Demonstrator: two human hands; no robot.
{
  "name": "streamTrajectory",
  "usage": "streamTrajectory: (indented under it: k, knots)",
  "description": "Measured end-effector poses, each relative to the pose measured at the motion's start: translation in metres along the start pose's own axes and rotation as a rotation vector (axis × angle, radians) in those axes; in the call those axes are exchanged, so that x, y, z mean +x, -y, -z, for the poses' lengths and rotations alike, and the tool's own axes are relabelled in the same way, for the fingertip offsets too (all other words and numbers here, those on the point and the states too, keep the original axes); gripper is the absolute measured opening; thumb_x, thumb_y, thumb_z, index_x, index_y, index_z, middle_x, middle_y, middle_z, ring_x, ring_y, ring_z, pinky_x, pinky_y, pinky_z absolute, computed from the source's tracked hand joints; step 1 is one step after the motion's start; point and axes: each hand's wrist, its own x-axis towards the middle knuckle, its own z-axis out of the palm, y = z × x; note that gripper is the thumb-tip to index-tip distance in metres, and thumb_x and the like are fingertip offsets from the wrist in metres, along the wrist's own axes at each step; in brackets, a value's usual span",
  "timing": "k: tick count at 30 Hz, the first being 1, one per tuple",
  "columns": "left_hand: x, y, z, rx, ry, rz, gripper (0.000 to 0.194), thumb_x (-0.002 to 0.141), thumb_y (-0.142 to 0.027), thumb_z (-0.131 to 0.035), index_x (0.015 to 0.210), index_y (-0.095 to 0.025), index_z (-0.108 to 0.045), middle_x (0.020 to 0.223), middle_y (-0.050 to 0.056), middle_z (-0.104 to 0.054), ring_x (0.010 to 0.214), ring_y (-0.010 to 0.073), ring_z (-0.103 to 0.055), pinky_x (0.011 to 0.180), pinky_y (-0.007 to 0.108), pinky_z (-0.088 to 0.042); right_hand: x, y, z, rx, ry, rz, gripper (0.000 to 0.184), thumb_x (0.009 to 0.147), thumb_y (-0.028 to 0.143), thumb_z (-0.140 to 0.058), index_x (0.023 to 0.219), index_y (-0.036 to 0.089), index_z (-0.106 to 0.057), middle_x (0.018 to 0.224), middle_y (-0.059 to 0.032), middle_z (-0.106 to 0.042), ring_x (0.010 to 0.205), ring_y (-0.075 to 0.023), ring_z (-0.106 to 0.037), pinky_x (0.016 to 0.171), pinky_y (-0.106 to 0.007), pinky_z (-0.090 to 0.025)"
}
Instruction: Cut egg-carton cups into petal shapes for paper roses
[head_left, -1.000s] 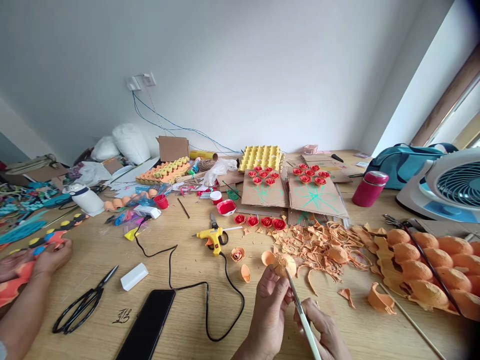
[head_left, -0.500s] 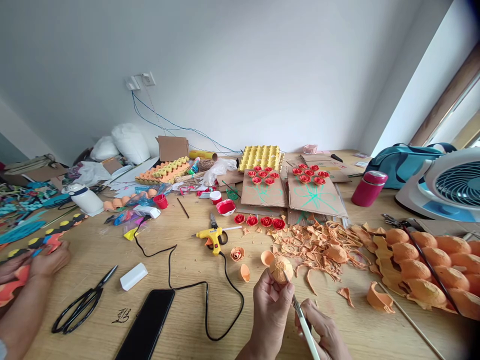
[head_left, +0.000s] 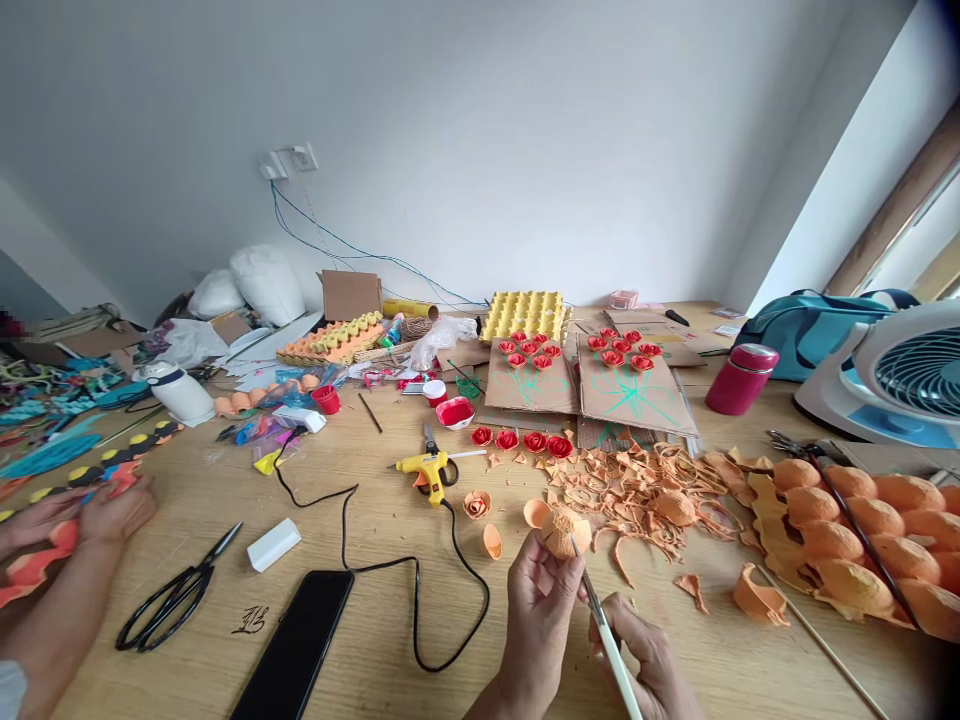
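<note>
My left hand [head_left: 534,620] pinches an orange egg-carton cup [head_left: 561,532], its rounded side facing up. In my right hand [head_left: 643,655] is a pair of slim white-handled scissors [head_left: 609,635], gripped with the metal tip against the cup's right side. Part of the handle is hidden by my fingers. Beyond the cup, nearly touching it, sits another orange cup [head_left: 535,513]. A cut oval cup piece [head_left: 492,541] and an unpainted carton rose [head_left: 477,503] lie to the left. Orange carton scraps [head_left: 637,485] spread behind my hands.
A yellow glue gun [head_left: 426,470] with a looping black cord, a phone [head_left: 300,640] and black scissors [head_left: 176,595] lie leftward. Red roses [head_left: 535,441] line up by a red paint dish [head_left: 455,412]. Egg trays [head_left: 840,540] stand right. Another person's hands [head_left: 112,510] hold painted carton at far left.
The cup has turned a little in my left hand, and the scissors' tip has shifted on it. The view has swung slightly. The other person's hands have moved slightly.
</note>
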Motion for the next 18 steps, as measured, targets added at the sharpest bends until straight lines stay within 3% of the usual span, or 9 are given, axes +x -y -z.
streamTrajectory:
  k: [5,9,13,15,18]
  knots:
    - [0.01,0.0,0.014,0.011,-0.082,-0.059,0.03,0.077,-0.044,-0.077,0.08,-0.017,-0.065,0.065,-0.001,-0.059,0.063,0.0128,-0.052,0.065,0.024,-0.044,0.0,0.001,0.003,-0.034,0.05,-0.031,0.033,0.098,0.045,-0.046,0.075,0.021,-0.052,0.069,-0.0009,-0.056,0.065,-0.0168,-0.05,0.062,-0.028,-0.043]
    - [0.025,-0.016,0.038,0.141,-0.178,-0.176,0.022,0.078,-0.037,-0.076,0.087,-0.018,-0.067,0.072,0.0,-0.062,0.067,0.0132,-0.054,0.07,0.024,-0.045,0.0,0.002,0.006,-0.009,0.043,-0.047,0.035,0.096,0.047,-0.048,0.073,0.021,-0.053,0.068,-0.0012,-0.057,0.065,-0.0174,-0.052,0.061,-0.028,-0.042]
    - [0.036,-0.034,0.06,0.34,-0.145,-0.297,0.029,0.075,-0.02,-0.072,0.104,-0.02,-0.069,0.118,0.009,-0.064,0.108,0.0239,-0.06,0.091,0.03,-0.047,0.001,0.002,0.011,0.093,-0.001,-0.125,0.036,0.098,0.046,-0.042,0.074,0.021,-0.053,0.067,-0.0005,-0.059,0.061,-0.0164,-0.053,0.058,-0.027,-0.042]
    - [0.038,-0.038,0.066,0.448,-0.103,-0.319,0.029,0.079,-0.013,-0.064,0.107,-0.02,-0.067,0.124,0.011,-0.063,0.119,0.0258,-0.057,0.098,0.032,-0.045,0.001,0.001,0.013,0.129,-0.025,-0.15,0.037,0.098,0.047,-0.043,0.074,0.021,-0.053,0.066,-0.0003,-0.058,0.06,-0.0161,-0.053,0.058,-0.027,-0.042]
    - [0.039,-0.033,0.069,0.653,-0.052,-0.376,0.019,0.082,-0.01,-0.058,0.097,-0.02,-0.065,0.118,0.012,-0.066,0.115,0.0256,-0.06,0.096,0.034,-0.047,0.001,-0.001,0.014,0.137,-0.043,-0.167,0.036,0.098,0.048,-0.043,0.076,0.021,-0.054,0.065,0.0003,-0.057,0.059,-0.016,-0.053,0.057,-0.027,-0.042]
